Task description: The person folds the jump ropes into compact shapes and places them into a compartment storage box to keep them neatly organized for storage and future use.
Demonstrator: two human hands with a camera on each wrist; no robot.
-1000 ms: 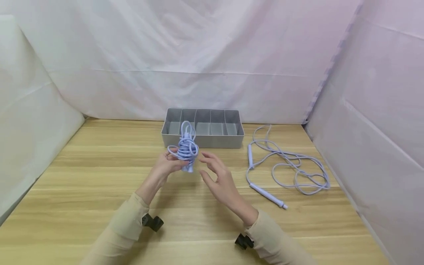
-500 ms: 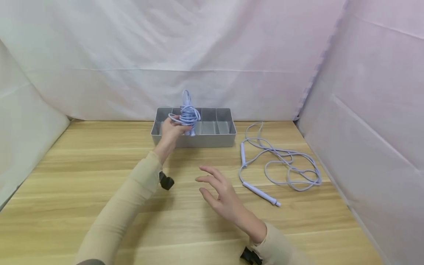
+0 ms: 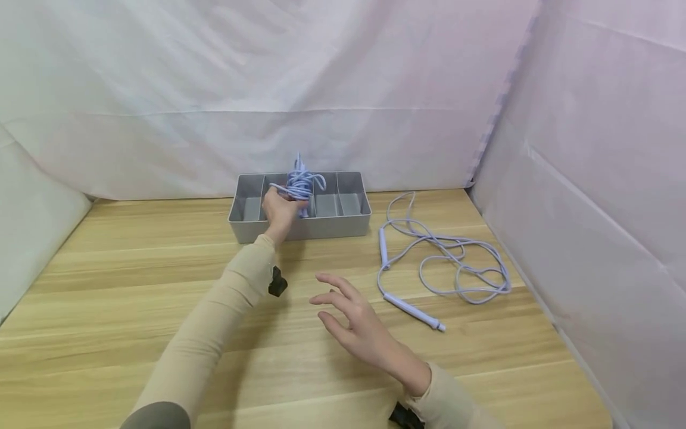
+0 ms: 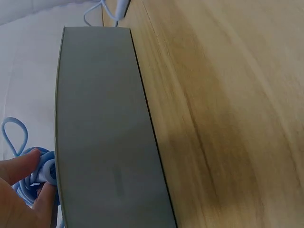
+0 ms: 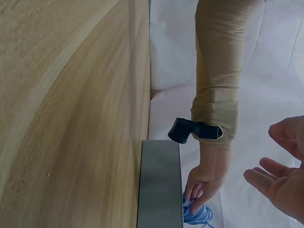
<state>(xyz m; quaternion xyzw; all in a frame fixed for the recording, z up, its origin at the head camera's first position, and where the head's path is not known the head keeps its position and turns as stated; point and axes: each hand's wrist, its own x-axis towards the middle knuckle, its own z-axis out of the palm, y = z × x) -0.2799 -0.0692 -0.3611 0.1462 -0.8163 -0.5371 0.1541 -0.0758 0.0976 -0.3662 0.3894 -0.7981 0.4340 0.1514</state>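
Wound into a bundle, a light blue jump rope is gripped by my left hand over the grey divided box. Its lower end dips into a middle compartment in the head view. The left wrist view shows thumb and fingers pinching the coil just beyond the box's front wall. My right hand hovers over the table in front of the box, fingers spread and slightly bent, holding nothing. A second light blue jump rope lies loosely tangled to the right of the box.
The second rope's two handles lie apart, the nearer handle pointing toward the front right. Wood-patterned table surrounds the box. A white cloth hangs close behind it, with more cloth on both sides.
My left hand has carried the bundled rope away from me and lowered it to the box. The right hand has drawn back from the bundle and stays open. The head view has shifted slightly.
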